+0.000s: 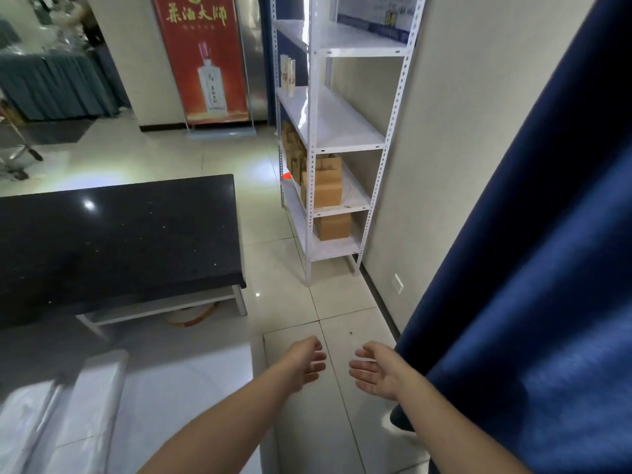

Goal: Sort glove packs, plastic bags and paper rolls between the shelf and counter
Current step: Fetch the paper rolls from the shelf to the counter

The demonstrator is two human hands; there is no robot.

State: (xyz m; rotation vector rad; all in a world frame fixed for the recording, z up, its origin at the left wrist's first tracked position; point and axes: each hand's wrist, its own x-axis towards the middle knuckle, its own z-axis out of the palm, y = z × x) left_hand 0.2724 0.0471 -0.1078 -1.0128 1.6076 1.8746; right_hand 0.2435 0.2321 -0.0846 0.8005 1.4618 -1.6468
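The left hand (304,362) and the right hand (374,369) are hovering over the pale tiled floor (290,285), their fingers loosely open and holding nothing, before the tall white metal shelf (328,118)

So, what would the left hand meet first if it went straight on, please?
For the left hand the way looks free over the floor tiles; further on probably the white metal shelf, though depth is unclear.

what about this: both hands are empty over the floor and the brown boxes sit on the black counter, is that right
Not quite: the head view shows the brown boxes on the lower levels of the white shelf, not on the black counter. The left hand and right hand are indeed empty over the floor.
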